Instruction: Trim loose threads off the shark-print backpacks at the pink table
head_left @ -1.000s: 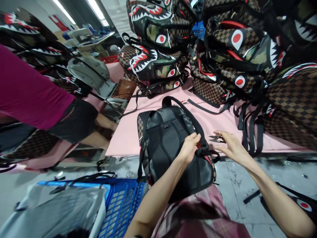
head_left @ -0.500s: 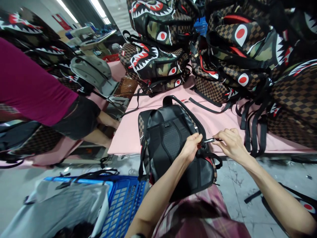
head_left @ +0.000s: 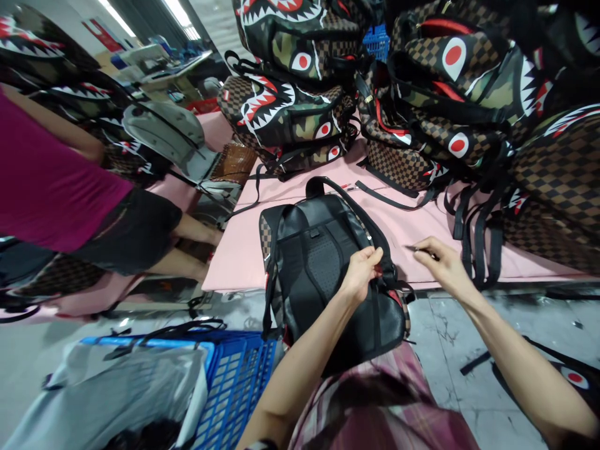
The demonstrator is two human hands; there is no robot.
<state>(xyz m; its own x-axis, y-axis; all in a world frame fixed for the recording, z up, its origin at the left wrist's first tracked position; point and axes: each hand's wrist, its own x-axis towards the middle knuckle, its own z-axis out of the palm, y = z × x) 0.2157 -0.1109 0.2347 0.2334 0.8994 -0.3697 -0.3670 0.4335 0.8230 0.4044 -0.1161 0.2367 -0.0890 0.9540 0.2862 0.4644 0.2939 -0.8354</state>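
One person in a magenta top (head_left: 60,181) and dark shorts leans at the far left, beside stacked bags (head_left: 37,56) with shark-mouth prints. Next comes a grey chair (head_left: 164,134), with a brown woven basket (head_left: 233,164) just beside it. Below, on the floor, a blue-rimmed bin (head_left: 135,381) with a pale lining stands against a blue crate (head_left: 232,378).

The backpack (head_left: 323,234) lies with its black padded back facing up, partly on the pink table (head_left: 234,265) and partly over its near edge, toward the wearer's plaid clothing (head_left: 370,406). The left hand (head_left: 360,273) grips the backpack's right side near the strap, thumb and fingers pinched together. Beyond it, a pile of camouflage-and-check bags (head_left: 281,112) rises at the back of the table.

Further right, the right hand (head_left: 443,262) holds small snips (head_left: 411,248) in narrowed fingers, their dark tip apart from the backpack; whether the blades are parted cannot be told. Behind it, more checked bags (head_left: 469,119) are heaped, black straps (head_left: 480,250) hanging down. Another bag (head_left: 574,378) lies on the floor at far right.
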